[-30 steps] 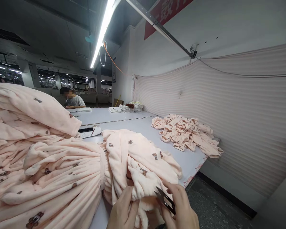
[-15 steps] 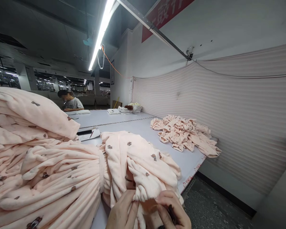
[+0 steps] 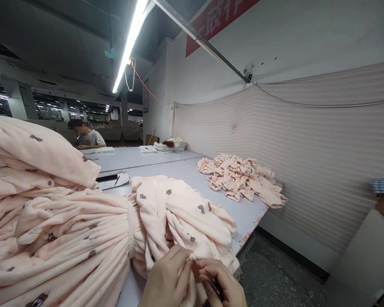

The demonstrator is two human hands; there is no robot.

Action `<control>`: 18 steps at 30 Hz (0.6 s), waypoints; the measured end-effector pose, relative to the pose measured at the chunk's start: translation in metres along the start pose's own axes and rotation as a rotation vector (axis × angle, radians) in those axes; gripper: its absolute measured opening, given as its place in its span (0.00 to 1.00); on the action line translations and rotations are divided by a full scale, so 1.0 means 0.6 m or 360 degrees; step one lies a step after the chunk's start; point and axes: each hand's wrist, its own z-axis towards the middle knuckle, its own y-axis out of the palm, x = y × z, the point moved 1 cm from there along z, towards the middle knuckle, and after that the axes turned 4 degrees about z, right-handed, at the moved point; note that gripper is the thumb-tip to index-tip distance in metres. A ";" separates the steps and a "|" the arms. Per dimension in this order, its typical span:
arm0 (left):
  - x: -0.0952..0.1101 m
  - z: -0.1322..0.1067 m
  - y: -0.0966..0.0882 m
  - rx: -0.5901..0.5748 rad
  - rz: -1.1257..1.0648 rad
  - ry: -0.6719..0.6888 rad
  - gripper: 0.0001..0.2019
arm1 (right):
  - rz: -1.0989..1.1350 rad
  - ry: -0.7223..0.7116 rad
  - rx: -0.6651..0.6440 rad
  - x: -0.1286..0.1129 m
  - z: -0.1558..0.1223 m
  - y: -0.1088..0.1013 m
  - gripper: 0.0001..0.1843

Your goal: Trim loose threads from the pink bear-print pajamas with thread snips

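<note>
A pale pink plush garment (image 3: 182, 204) with small brown printed motifs lies bunched at the near edge of the table. My left hand (image 3: 168, 277) pinches a fold of it between thumb and fingers. Close beside it, my right hand (image 3: 222, 281) is closed around a small dark tool (image 3: 213, 283), which looks like thread snips but is mostly hidden by the fingers. The fingertips of both hands nearly meet at the cloth's edge. To the left, a gathered plush piece (image 3: 80, 243) of the same print adjoins the garment.
A heap of small pink pieces (image 3: 240, 175) lies at the table's (image 3: 182, 168) right edge. A black phone (image 3: 107, 178) rests on paper with a pen. Stacks of white cloth (image 3: 171, 146) stand farther back. A person (image 3: 89, 134) sits beyond the table. A pink plush pile (image 3: 35, 149) rises at left.
My two hands have come closer together, the right one shifting left towards the left hand's fingertips. The whole view has turned slightly to the right.
</note>
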 end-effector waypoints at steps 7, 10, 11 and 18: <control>-0.018 0.010 -0.007 -0.0237 -0.1550 -0.1118 0.15 | -0.0227 0.0191 -0.0131 0.023 0.013 -0.009 0.15; -0.023 0.006 -0.011 -0.0181 -0.1794 -0.1390 0.17 | -0.0228 0.0249 -0.0301 0.029 0.011 -0.007 0.17; -0.024 0.004 -0.012 -0.0163 -0.1836 -0.1439 0.18 | -0.0262 0.0244 -0.0319 0.028 0.012 -0.010 0.15; -0.035 -0.005 -0.013 -0.0132 -0.1958 -0.1512 0.23 | -0.0877 -0.0155 -0.0303 -0.002 0.036 -0.024 0.12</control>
